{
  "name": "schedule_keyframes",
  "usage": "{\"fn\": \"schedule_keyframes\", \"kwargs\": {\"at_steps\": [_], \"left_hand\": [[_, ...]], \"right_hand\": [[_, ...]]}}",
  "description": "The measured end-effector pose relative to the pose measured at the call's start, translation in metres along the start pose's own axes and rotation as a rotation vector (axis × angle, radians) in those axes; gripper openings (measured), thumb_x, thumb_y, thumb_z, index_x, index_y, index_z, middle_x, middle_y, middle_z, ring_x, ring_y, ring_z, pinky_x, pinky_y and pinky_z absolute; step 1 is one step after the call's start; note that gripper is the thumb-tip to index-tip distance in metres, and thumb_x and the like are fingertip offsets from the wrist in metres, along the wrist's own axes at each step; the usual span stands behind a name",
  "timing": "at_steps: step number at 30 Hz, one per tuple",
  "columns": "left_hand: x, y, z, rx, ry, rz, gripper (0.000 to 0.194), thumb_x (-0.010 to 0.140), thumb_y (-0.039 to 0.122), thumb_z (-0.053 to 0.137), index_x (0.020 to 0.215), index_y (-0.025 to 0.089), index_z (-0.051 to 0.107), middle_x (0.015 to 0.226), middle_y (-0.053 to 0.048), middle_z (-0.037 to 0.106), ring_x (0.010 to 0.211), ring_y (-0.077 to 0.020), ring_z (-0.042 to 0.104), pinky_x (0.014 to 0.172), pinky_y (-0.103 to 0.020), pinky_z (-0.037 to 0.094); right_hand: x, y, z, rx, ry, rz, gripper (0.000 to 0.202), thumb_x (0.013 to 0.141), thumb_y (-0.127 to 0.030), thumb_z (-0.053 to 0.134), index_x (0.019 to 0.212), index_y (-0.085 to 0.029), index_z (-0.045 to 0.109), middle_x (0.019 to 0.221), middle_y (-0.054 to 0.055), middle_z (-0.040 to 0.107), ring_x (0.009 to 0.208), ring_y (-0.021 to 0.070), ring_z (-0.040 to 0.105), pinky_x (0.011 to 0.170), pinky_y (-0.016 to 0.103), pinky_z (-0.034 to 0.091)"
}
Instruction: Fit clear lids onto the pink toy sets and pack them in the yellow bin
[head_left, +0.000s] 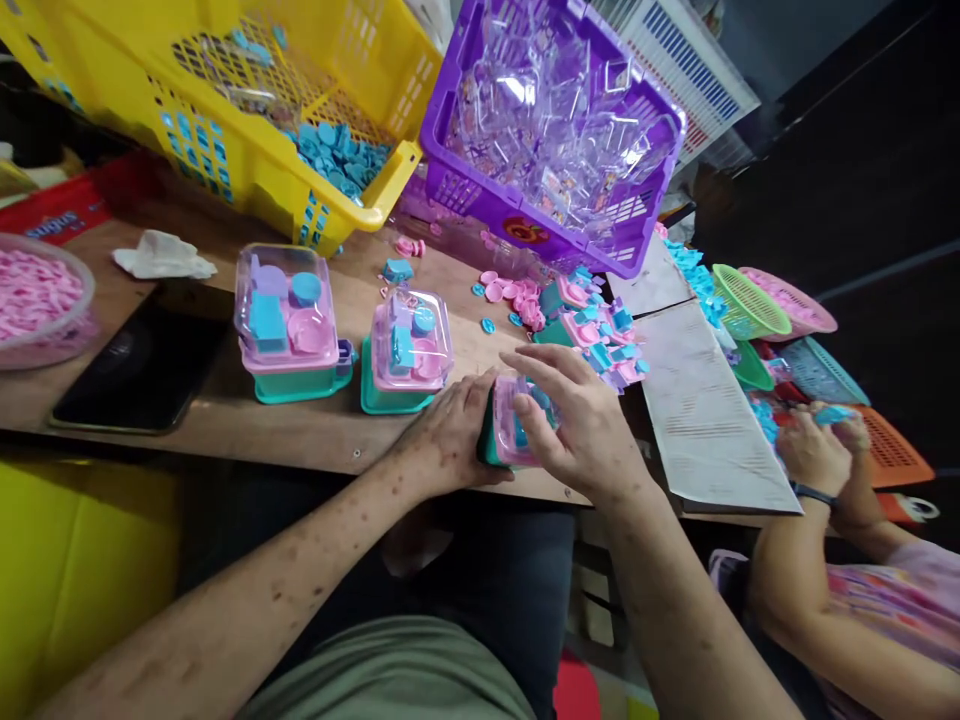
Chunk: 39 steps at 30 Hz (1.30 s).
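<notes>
At the table's front edge is a small toy box (510, 445) with a teal base and a clear lid over pink and blue parts. My left hand (457, 435) is closed round its left side. Over its lid arches my right hand (574, 415), with thumb and fingers apart; I cannot tell how firmly they touch it. The hands hide much of the box. Just left stands a similar lidded toy box (412, 350), and farther left another lidded toy box (286, 320). Several teal boxes with toy parts (596, 330) cluster behind my right hand.
A yellow basket (300, 180) of blue parts and a purple basket (517, 225) of clear covers stand behind. Loose pink pieces (517, 292) lie mid-table. A phone (142, 360) and pink tub (45, 310) are left. Right of a cardboard sheet (709, 410), a co-worker's hands (817, 450) hold something blue.
</notes>
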<state>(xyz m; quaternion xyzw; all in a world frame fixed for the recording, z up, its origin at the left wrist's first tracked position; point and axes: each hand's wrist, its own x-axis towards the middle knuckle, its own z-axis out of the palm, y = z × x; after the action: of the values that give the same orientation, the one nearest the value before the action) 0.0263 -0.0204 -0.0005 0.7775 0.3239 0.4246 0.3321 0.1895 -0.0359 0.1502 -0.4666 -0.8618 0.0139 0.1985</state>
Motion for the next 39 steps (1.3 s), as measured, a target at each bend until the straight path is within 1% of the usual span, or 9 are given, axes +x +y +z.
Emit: {"fn": "schedule_keyframes", "kwargs": {"at_steps": [4,8,10,14,19,28,31,35,39], "left_hand": [[0.001,0.001,-0.001,-0.009,-0.011,-0.025,0.126,0.067,0.035,0.102,0.168,0.023,0.028,0.165,-0.023,0.052,0.154,-0.0467,0.054,0.127,-0.070,0.046],[0.002,0.004,-0.005,0.000,-0.048,-0.044,0.125,0.068,0.034,0.101,0.167,0.022,0.026,0.163,-0.022,0.052,0.153,-0.0467,0.054,0.127,-0.068,0.047],[0.002,0.005,-0.007,0.001,-0.059,-0.043,0.123,0.069,0.034,0.100,0.167,0.022,0.026,0.163,-0.022,0.051,0.153,-0.0465,0.054,0.127,-0.068,0.046],[0.003,0.006,-0.009,0.011,-0.071,-0.050,0.120,0.070,0.035,0.100,0.164,0.020,0.027,0.161,-0.023,0.053,0.151,-0.0466,0.055,0.127,-0.066,0.048],[0.004,0.006,-0.009,-0.010,-0.067,-0.040,0.120,0.070,0.030,0.097,0.166,0.026,0.025,0.162,-0.019,0.053,0.153,-0.0443,0.054,0.126,-0.065,0.047],[0.004,0.010,-0.005,0.052,-0.068,-0.098,0.123,0.069,0.033,0.102,0.165,0.021,0.027,0.164,-0.023,0.051,0.154,-0.0460,0.053,0.126,-0.065,0.047],[0.005,0.011,-0.006,0.047,-0.082,-0.100,0.121,0.068,0.032,0.102,0.164,0.019,0.031,0.161,-0.023,0.054,0.152,-0.0457,0.054,0.125,-0.064,0.049],[0.006,0.012,-0.008,0.041,-0.079,-0.097,0.113,0.067,0.029,0.103,0.160,0.016,0.038,0.154,-0.022,0.058,0.146,-0.0448,0.059,0.123,-0.062,0.051],[0.007,0.010,-0.005,0.062,-0.052,-0.090,0.117,0.062,0.033,0.107,0.157,0.016,0.041,0.153,-0.022,0.060,0.144,-0.0456,0.061,0.122,-0.063,0.053]], "right_hand": [[-0.003,0.007,0.004,-0.052,-0.014,-0.028,0.041,0.113,-0.035,0.055,0.147,-0.023,0.075,0.138,0.017,0.075,0.132,0.0327,0.073,0.114,0.056,0.061],[-0.005,0.012,0.000,-0.062,0.001,-0.115,0.044,0.105,-0.029,0.063,0.147,-0.024,0.075,0.139,0.015,0.075,0.131,0.0343,0.074,0.112,0.057,0.062],[-0.004,0.012,-0.002,-0.059,0.001,-0.125,0.046,0.102,-0.027,0.064,0.147,-0.025,0.075,0.139,0.014,0.075,0.130,0.0346,0.075,0.111,0.057,0.062],[-0.003,0.010,0.000,-0.067,0.007,-0.121,0.046,0.102,-0.025,0.064,0.147,-0.025,0.075,0.137,0.015,0.075,0.129,0.0351,0.075,0.110,0.058,0.063],[-0.006,0.007,0.002,-0.110,0.008,-0.112,0.047,0.102,-0.025,0.063,0.148,-0.027,0.074,0.137,0.013,0.075,0.127,0.0350,0.075,0.111,0.060,0.062],[-0.008,0.002,-0.002,-0.139,-0.032,-0.087,0.046,0.101,-0.024,0.064,0.145,-0.022,0.076,0.138,0.015,0.076,0.126,0.0359,0.075,0.111,0.059,0.062],[-0.006,-0.001,-0.003,-0.153,-0.047,-0.073,0.044,0.101,-0.025,0.064,0.142,-0.020,0.077,0.137,0.016,0.077,0.126,0.0349,0.076,0.112,0.056,0.063],[-0.003,0.000,-0.001,-0.113,-0.071,-0.045,0.042,0.101,-0.024,0.063,0.140,-0.022,0.078,0.135,0.013,0.077,0.126,0.0324,0.077,0.111,0.051,0.065],[-0.006,0.009,0.001,-0.036,-0.089,-0.021,0.042,0.105,-0.027,0.059,0.144,-0.025,0.075,0.138,0.012,0.076,0.130,0.0320,0.075,0.115,0.053,0.063]]}}
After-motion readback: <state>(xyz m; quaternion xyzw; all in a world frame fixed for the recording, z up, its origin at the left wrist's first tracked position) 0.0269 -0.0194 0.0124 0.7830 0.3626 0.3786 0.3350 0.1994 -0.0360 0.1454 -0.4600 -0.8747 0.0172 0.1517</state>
